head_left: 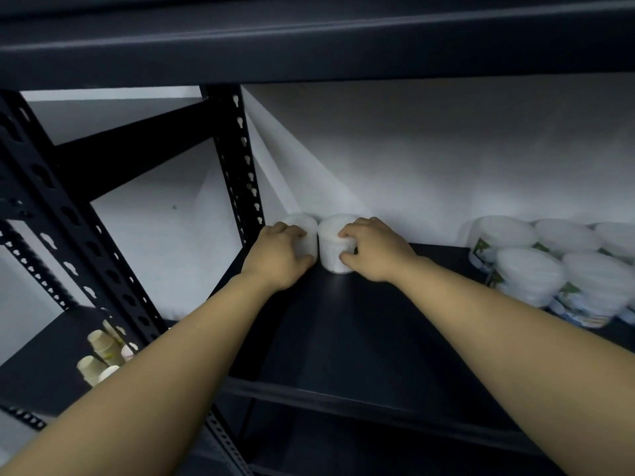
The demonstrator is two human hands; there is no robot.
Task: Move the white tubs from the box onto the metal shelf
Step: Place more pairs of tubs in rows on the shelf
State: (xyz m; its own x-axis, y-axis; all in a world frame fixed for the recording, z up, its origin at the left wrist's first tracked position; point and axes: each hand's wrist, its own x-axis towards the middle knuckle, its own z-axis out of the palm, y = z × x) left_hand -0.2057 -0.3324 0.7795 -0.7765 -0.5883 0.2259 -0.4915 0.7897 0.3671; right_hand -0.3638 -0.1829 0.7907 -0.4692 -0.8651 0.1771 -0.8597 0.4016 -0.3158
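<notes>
Head view: two bare arms reach deep onto dark metal shelf (360, 338). Left hand (278, 259) wrapped around white tub (305, 231) standing at shelf's back left corner, beside perforated upright (240, 159). Right hand (374, 249) clamped on second white tub (335, 245), touching first. Labelled tubs (549, 266) clustered at shelf's right end.

Two white tubs (335, 247) counted at the back of one metal shelf (360, 338), two hands (278, 259) seen, about five labelled tubs (529, 273) grouped at the right, roughly four paper cups (99, 352) counted lower left.
</notes>
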